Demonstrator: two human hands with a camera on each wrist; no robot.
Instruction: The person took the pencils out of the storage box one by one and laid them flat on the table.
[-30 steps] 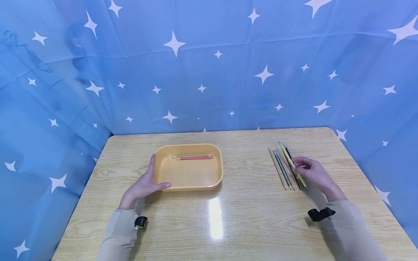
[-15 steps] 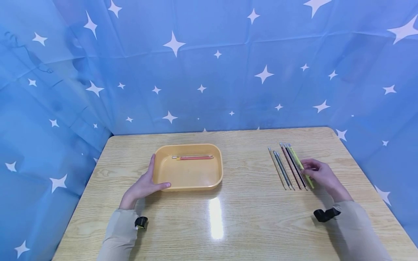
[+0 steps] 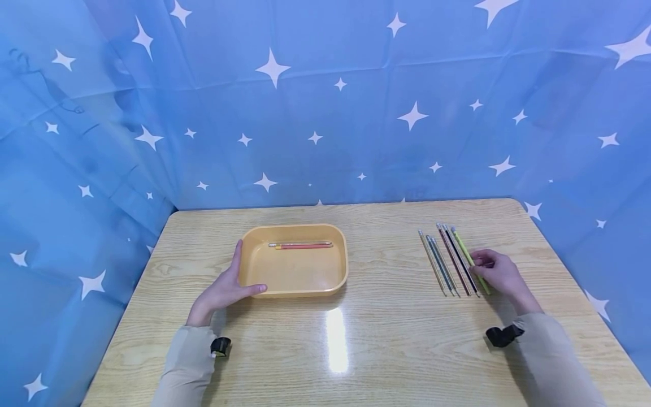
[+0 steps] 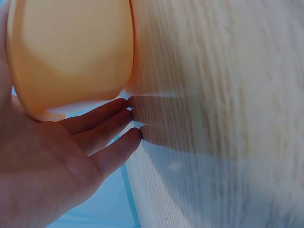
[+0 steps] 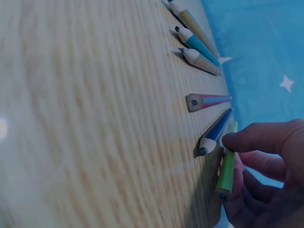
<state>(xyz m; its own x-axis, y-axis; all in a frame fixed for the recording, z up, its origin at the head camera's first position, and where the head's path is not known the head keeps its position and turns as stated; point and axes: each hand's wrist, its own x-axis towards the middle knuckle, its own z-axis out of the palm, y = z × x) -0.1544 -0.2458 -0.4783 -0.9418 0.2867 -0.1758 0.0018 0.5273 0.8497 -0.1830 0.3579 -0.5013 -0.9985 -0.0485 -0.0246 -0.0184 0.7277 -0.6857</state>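
Note:
My left hand (image 3: 224,288) spans the near left corner of a shallow orange tray (image 3: 292,285), its fingers spread and nearly straight, touching the tray's outside and rim. In the left wrist view the fingers (image 4: 114,152) reach past the tray's end down to the tabletop. Inside the tray lie a red pencil (image 3: 305,246) and a thinner one right behind it. At the right, my right hand (image 3: 497,272) pinches a yellow-green pencil (image 5: 227,173) between thumb and fingers, low over the table. Beside it lies a dark blue pencil (image 5: 216,132), then a reddish pencil (image 5: 209,100).
Farther left in that row are a teal pencil (image 5: 199,45) and two tan ones, side by side with tips toward me. The wood-grain table (image 3: 386,339) ends at a blue star-patterned curtain (image 3: 356,141) behind and at both sides.
My right hand has moved a little right with the yellow-green pencil, which lay across the others and now sits at the row's right end. The dark pencils are spread apart. My left hand stays put.

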